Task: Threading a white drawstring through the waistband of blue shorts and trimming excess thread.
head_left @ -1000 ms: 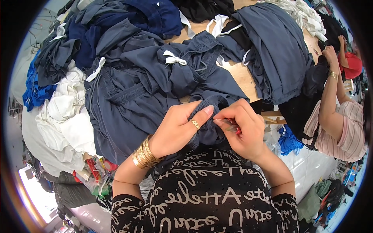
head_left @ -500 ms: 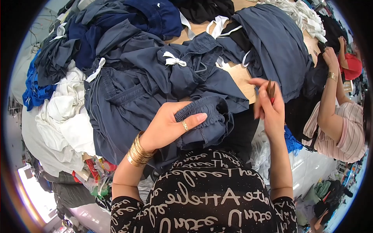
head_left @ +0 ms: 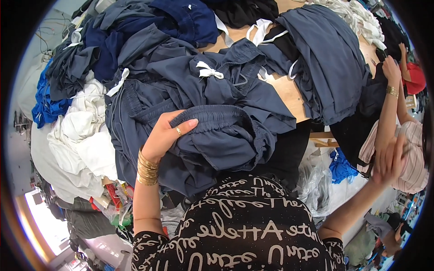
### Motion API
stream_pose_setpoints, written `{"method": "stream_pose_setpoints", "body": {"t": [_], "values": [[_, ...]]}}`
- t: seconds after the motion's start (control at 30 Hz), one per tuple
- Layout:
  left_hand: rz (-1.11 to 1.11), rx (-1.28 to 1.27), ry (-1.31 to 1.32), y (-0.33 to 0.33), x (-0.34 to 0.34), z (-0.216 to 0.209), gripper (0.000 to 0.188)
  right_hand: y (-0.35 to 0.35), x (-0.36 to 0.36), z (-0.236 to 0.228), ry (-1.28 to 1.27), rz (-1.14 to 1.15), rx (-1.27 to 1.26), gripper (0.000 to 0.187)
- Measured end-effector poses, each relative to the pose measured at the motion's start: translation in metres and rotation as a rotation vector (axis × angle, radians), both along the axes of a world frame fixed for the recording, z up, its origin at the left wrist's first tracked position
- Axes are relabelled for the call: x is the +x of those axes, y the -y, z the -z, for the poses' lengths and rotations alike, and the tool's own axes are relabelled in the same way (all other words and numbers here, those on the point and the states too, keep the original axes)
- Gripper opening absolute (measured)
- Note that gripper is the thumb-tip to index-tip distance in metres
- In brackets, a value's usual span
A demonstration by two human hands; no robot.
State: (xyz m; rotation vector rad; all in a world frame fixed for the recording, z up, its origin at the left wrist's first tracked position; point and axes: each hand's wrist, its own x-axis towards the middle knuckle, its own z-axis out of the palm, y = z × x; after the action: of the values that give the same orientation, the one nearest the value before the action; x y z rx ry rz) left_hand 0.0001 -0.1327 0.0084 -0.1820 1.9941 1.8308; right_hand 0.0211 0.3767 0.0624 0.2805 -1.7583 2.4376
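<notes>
My left hand [head_left: 165, 135] grips the elastic waistband of slate-blue drawstring pants [head_left: 212, 140], thumb on top and fingers out of sight behind the cloth. The waistband gapes open toward the right, close to my body. Out to the right, my right hand [head_left: 388, 160] is raised on a stretched arm, smeared by motion; whether it holds anything does not show. Just beyond my left hand lie more slate-blue pants [head_left: 153, 97], one with a white bow [head_left: 209, 70] at its waist.
A folded slate-blue stack [head_left: 325, 63] lies on the wooden table [head_left: 287, 97]. White cloth [head_left: 81, 131] and blue cloth [head_left: 45, 106] are heaped at the left. At the right, a co-worker in a striped top [head_left: 407, 158] works close by. Clear plastic [head_left: 315, 183] hangs below the table edge.
My right hand, which held small red-handled snips near the pants, has swung far right. My left hand has shifted left, and the waistband is spread wider.
</notes>
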Motion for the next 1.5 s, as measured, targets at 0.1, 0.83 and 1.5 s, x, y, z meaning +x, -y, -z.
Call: {"method": "stream_pose_setpoints", "body": {"t": [0.1,0.83,1.5], "values": [[0.037,-0.015,0.024,-0.004,-0.005,-0.002,0.024,0.042,-0.005,-0.028,0.102,-0.653,0.559,0.013],[-0.226,-0.237,-0.749,-0.056,0.018,-0.011,0.025,0.252,-0.010,0.039,-0.613,-0.522,1.037,0.022],[-0.190,-0.319,-0.815,-0.073,0.026,-0.012,0.025,0.266,-0.021,0.016,-0.505,-0.076,0.786,0.034]]}}
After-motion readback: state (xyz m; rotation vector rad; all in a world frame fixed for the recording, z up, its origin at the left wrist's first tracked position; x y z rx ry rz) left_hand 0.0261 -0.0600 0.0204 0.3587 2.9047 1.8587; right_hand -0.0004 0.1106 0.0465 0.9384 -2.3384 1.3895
